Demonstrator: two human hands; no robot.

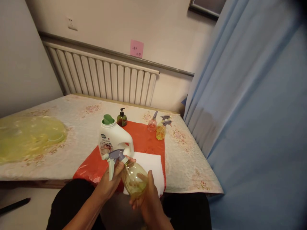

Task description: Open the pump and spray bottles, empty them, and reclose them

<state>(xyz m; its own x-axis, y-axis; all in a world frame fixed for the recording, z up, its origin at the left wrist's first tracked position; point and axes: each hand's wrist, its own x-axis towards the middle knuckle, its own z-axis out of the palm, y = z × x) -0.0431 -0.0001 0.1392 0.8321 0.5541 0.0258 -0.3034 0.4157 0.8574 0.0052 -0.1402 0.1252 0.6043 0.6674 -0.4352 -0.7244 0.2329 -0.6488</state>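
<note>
Between my two hands a clear yellowish spray bottle (134, 177) lies tilted, its grey and white trigger head pointing up to the left. My left hand (114, 179) is closed around the neck, just under the trigger head. Around the lower body and base, my right hand (147, 195) is wrapped, and its fingers show partly through the plastic. Right behind the trigger head stands a large white jug (115, 135) with a handle, its neck topped by a green cap or spout (108, 119).
A red sheet (146, 137) and a white cloth or paper (151, 164) lie on the flowered bed cover. Farther back are a dark green pump bottle (122, 118), a pink spray bottle (152, 124) and yellow spray bottles (160, 131). Yellow plastic (28, 137) spreads left; a blue curtain (244, 127) hangs right.
</note>
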